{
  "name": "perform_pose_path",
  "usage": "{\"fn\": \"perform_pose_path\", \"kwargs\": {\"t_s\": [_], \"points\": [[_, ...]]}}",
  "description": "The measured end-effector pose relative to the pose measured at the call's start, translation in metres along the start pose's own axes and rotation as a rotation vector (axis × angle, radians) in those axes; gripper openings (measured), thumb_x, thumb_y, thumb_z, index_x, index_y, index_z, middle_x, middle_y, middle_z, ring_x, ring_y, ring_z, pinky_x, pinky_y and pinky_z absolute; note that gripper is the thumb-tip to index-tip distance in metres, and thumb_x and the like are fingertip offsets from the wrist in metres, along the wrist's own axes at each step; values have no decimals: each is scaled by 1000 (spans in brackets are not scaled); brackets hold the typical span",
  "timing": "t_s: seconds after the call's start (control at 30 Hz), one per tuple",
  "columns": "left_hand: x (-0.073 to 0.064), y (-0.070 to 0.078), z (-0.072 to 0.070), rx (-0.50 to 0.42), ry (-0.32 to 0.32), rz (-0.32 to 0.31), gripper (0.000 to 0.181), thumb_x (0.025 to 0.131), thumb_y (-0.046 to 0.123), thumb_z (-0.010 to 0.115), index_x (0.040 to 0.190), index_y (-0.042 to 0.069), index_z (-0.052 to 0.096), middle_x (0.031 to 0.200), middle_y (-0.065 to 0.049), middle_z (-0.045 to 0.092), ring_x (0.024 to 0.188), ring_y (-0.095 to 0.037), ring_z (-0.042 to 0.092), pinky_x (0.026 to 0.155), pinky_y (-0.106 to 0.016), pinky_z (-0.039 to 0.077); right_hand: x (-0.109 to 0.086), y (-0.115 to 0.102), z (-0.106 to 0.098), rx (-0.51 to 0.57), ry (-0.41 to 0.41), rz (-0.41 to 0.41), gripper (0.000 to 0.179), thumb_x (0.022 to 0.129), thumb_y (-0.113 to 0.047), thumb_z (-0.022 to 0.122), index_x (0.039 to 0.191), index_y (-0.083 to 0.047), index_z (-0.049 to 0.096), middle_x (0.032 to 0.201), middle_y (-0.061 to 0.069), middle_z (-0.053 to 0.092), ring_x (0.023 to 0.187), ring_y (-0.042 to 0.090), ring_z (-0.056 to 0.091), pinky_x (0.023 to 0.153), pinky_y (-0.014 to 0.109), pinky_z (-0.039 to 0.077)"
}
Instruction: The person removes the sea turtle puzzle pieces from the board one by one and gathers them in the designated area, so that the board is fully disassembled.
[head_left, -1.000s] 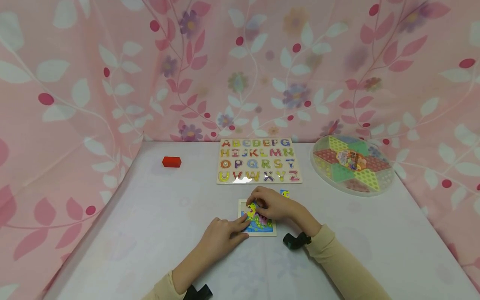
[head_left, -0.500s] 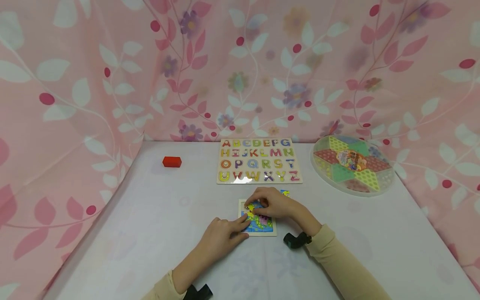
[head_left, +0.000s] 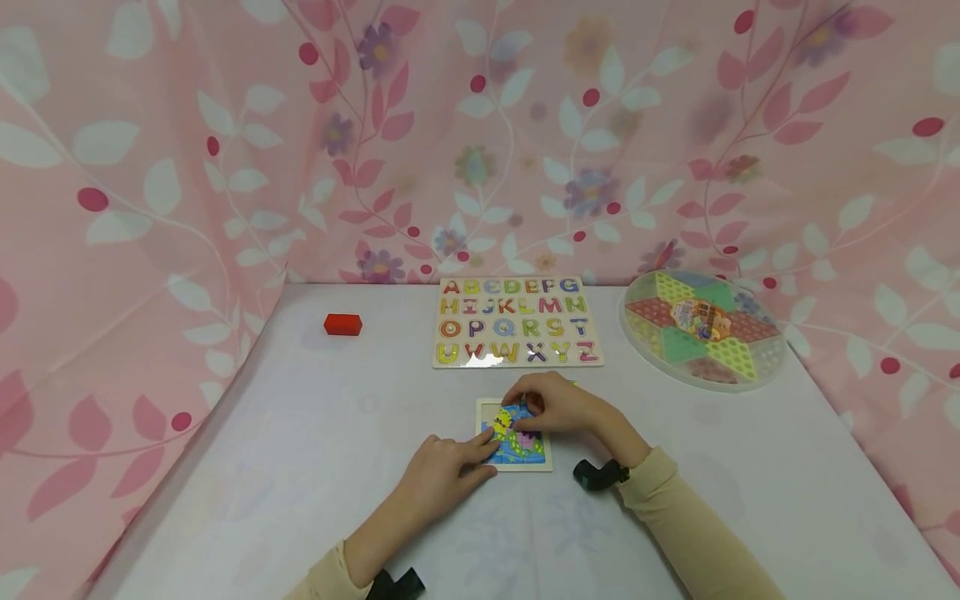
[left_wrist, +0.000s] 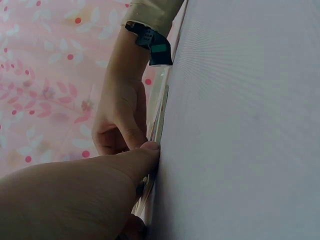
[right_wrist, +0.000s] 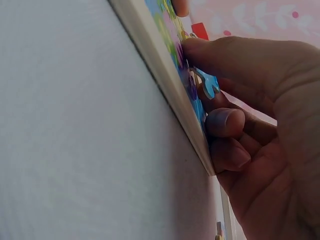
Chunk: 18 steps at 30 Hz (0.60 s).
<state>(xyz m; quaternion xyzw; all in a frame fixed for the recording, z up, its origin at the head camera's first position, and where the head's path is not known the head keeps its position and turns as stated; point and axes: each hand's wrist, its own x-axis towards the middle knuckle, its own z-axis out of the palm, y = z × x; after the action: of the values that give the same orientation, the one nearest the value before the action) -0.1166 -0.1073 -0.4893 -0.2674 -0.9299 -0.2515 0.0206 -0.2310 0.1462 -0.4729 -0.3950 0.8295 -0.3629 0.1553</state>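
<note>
A small jigsaw puzzle in a pale wooden frame lies on the table, with a blue, yellow and pink picture. Over its upper part my right hand pinches a blue puzzle piece between thumb and fingers; the piece stands tilted up from the board in the right wrist view. My left hand lies at the frame's left side, its index fingertip on the picture and its thumb by the lower left edge. Bare wood shows in the upper left corner of the puzzle. Just behind my right hand, another loose piece is mostly hidden.
Behind the puzzle lies a wooden alphabet board. A round clear-lidded game box with a star pattern is at the back right. A red block sits at the back left. A pink floral curtain hangs behind the table.
My right hand has shifted from the puzzle's upper left corner slightly to the right, uncovering that corner and covering more of the loose piece behind. The left hand has stayed in place.
</note>
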Motion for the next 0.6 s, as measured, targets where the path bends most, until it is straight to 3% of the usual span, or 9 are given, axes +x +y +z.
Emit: {"fn": "perform_pose_path", "kwargs": {"t_s": [0.23, 0.6], "points": [[-1, 0, 0, 0, 3, -1, 37, 99, 38, 75, 133, 22, 77, 138, 7, 70, 112, -15, 74, 75, -33, 49, -2, 5, 1, 19, 16, -9, 38, 89, -22, 89, 122, -15, 71, 78, -3, 56, 67, 6, 48, 65, 23, 42], [-1, 0, 1, 14, 8, -1, 38, 99, 38, 75, 133, 22, 76, 138, 7, 70, 109, -16, 75, 75, -33, 48, -5, 9, 5, 64, 57, -58, 21, 92, -17, 85, 112, -14, 79, 87, -2, 66, 70, 8, 49, 65, 23, 42]]}}
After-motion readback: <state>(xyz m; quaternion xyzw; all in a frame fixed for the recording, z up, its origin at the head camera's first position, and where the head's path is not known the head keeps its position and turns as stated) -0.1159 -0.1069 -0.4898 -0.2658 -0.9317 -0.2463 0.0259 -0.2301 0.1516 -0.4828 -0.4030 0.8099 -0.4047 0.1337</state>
